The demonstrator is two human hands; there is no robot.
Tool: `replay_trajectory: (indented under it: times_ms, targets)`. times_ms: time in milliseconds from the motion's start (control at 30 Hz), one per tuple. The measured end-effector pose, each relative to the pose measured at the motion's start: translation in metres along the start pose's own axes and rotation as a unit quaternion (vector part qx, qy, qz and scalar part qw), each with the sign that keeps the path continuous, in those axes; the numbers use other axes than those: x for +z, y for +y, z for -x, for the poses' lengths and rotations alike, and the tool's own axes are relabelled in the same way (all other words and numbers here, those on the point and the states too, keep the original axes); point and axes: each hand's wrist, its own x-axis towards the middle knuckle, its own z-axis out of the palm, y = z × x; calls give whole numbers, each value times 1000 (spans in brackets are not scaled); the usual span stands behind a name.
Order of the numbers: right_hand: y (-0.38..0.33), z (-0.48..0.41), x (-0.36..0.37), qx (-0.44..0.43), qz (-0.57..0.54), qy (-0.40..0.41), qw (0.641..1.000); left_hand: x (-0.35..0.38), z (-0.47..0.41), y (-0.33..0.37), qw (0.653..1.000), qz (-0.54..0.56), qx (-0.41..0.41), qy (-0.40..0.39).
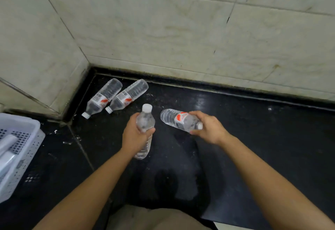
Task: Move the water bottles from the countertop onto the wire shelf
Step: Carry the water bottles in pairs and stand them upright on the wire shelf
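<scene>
The left hand [135, 135] is closed around the middle of one water bottle [145, 121], cap pointing away, and the right hand [208, 127] is closed on the cap end of a second bottle [178, 119], which lies almost flat just above the black countertop [253, 130]. To do this step well, I think both grips should be firm before lifting, because the thin plastic may slip or bend. Further away, two more bottles [116, 97] lie side by side near the corner. A white basket [34, 139] stands at the left. Pale tiled walls [163, 30] close the corner; the wire shelf is not visible.
</scene>
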Motion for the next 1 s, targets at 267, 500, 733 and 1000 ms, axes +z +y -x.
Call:
replay_trajectory:
  times_ms: [267, 500, 733, 1000]
  targets:
    - [-37, -11, -17, 4, 66, 45, 997, -9, 9, -2, 993, 12, 40, -114]
    - [-18, 8, 21, 47, -51, 87, 994, -6, 11, -9, 988, -37, 45, -146]
    - [-14, 19, 24, 44, -120, 38, 991, 0, -1, 2, 990, -11, 30, -138]
    - [-14, 39, -1, 79, -178, 95, 976, -15, -14, 41, 983, 143, -54, -104]
